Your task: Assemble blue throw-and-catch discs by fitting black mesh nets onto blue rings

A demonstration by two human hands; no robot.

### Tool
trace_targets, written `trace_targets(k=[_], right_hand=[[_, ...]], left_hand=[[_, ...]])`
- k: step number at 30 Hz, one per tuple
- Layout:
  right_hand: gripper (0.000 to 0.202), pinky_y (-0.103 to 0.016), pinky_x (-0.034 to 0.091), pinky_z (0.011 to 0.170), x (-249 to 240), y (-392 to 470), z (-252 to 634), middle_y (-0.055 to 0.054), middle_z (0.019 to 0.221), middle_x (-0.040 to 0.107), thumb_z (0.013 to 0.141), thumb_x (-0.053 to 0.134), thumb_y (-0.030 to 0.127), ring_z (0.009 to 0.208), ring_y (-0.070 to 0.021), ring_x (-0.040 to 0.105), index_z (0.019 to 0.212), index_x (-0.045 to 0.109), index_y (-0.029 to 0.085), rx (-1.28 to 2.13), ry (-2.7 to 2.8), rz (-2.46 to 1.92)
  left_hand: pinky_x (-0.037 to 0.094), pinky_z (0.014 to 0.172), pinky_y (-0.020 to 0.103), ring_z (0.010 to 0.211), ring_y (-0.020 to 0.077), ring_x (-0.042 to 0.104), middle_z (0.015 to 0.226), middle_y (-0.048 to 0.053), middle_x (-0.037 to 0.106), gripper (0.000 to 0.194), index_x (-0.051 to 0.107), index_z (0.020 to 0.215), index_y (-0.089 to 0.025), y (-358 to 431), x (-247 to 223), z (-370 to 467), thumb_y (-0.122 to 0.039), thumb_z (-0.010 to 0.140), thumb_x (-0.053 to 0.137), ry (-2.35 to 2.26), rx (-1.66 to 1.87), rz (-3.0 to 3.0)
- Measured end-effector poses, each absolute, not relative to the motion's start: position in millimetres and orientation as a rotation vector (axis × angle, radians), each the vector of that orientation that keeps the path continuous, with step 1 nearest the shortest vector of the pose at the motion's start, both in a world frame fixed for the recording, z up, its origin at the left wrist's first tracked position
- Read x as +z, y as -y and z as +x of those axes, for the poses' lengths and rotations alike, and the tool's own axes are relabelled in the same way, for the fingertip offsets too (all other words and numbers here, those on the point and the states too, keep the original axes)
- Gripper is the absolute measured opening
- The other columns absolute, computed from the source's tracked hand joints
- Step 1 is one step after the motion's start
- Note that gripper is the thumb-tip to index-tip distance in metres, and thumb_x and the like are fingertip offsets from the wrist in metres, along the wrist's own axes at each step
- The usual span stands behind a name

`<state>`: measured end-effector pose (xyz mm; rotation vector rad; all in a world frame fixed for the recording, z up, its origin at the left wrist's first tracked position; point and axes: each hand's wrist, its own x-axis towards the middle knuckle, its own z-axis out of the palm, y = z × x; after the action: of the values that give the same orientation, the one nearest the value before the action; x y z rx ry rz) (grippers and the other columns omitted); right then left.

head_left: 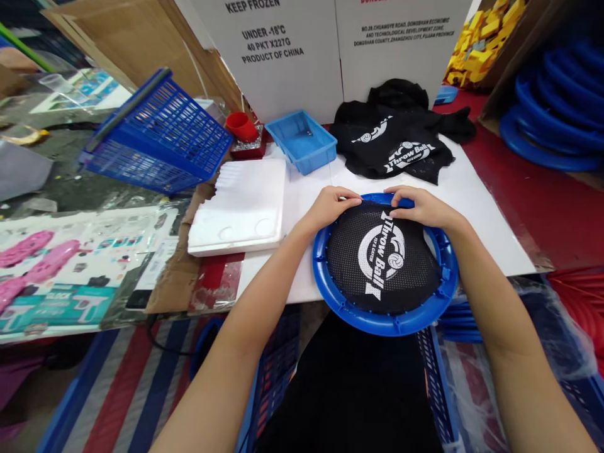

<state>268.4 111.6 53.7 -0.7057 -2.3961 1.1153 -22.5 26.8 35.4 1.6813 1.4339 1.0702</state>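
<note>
Fingers (404,214) hold a blue ring (377,323) with white-lettered black mesh (343,267).

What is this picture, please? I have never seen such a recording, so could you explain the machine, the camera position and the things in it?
There is no machine here, only two bare hands. The single picture comes from a head-worn camera looking forward and down. The left hand and right hand have their grip on the far edge of a blue ring, where a black net meets it. On the white surface beyond lie foam, a blue tray and more nets. A basket leans at the left.
</note>
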Motion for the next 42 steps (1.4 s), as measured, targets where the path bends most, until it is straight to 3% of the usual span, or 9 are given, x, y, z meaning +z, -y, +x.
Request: trace_targets(k=[10,14,20,22,26,30,33,36,42], right_hand=[[0.02,-0.06,0.036,0.128,52,-108,265,-0.005,0.154,0.066,0.091,0.078,0.047,0.146,-0.037,0.057,0.101,0.083,0.03,1.026,2.478,-0.69],[0.019,-0.057,0.041,0.125,52,-109,265,-0.007,0.143,0.073,0.089,0.08,0.044,0.135,-0.0347,0.065,0.089,0.078,0.026,1.139,2.309,-0.778],[0.023,-0.053,0.056,0.104,49,-114,265,-0.01,0.116,0.08,0.084,0.082,0.043,0.107,-0.0309,0.073,0.087,0.073,0.022,1.252,2.019,-0.938],[0.023,-0.053,0.055,0.107,50,-114,265,-0.01,0.119,0.079,0.087,0.08,0.045,0.111,-0.0315,0.073,0.09,0.076,0.022,1.217,2.106,-0.892],[0.028,-0.057,0.041,0.125,50,-112,267,-0.008,0.145,0.071,0.094,0.076,0.05,0.139,-0.0353,0.062,0.111,0.084,0.029,1.064,2.413,-0.697],[0.032,-0.063,0.035,0.129,41,-113,268,-0.007,0.16,0.06,0.098,0.073,0.05,0.15,-0.0397,0.052,0.122,0.085,0.034,0.862,2.595,-0.647],[0.03,-0.064,0.034,0.129,37,-114,267,-0.008,0.161,0.059,0.1,0.07,0.05,0.15,-0.0401,0.052,0.118,0.086,0.032,0.775,2.646,-0.613],[0.029,-0.064,0.036,0.127,38,-114,266,-0.011,0.159,0.061,0.095,0.074,0.051,0.147,-0.0403,0.053,0.107,0.085,0.027,0.777,2.654,-0.627],[0.029,-0.063,0.04,0.123,45,-112,264,-0.015,0.151,0.066,0.087,0.081,0.051,0.143,-0.0405,0.058,0.096,0.078,0.024,0.948,2.558,-0.613]], left_hand=[[0.058,0.102,0.045,0.101,0.024,0.076,0.11,0.01,0.084,0.027,0.085,0.107,-0.018,-31,28,-27,-0.032,0.084,0.085,-1.357,1.108,1.529],[0.059,0.098,0.044,0.096,0.023,0.075,0.103,0.009,0.084,0.022,0.085,0.1,-0.018,-32,26,-26,-0.032,0.083,0.086,-1.384,1.127,1.538],[0.058,0.098,0.044,0.096,0.0225,0.075,0.104,0.01,0.084,0.027,0.085,0.102,-0.018,-27,27,-31,-0.035,0.081,0.087,-1.349,1.137,1.5],[0.058,0.098,0.044,0.097,0.0228,0.075,0.105,0.01,0.084,0.029,0.084,0.104,-0.017,-26,27,-34,-0.036,0.082,0.085,-1.31,1.105,1.508],[0.058,0.097,0.045,0.097,0.0234,0.075,0.105,0.01,0.083,0.03,0.083,0.105,-0.016,-25,28,-37,-0.036,0.083,0.085,-1.282,1.067,1.525],[0.06,0.098,0.044,0.101,0.0243,0.074,0.107,0.01,0.082,0.022,0.082,0.103,-0.017,-23,37,-28,-0.032,0.087,0.08,-1.331,1.171,1.632],[0.057,0.106,0.047,0.113,0.0256,0.072,0.117,0.009,0.078,0.016,0.082,0.103,-0.021,-19,44,-16,-0.032,0.095,0.074,-1.323,1.205,1.925],[0.047,0.12,0.053,0.133,0.03,0.062,0.136,0.011,0.071,0.016,0.083,0.107,-0.024,-14,44,-6,-0.034,0.098,0.073,-1.24,0.956,2.287],[0.041,0.126,0.057,0.147,0.0359,0.049,0.153,0.015,0.061,0.04,0.074,0.131,-0.023,-9,43,1,-0.036,0.094,0.078,-1.298,0.67,2.402]])
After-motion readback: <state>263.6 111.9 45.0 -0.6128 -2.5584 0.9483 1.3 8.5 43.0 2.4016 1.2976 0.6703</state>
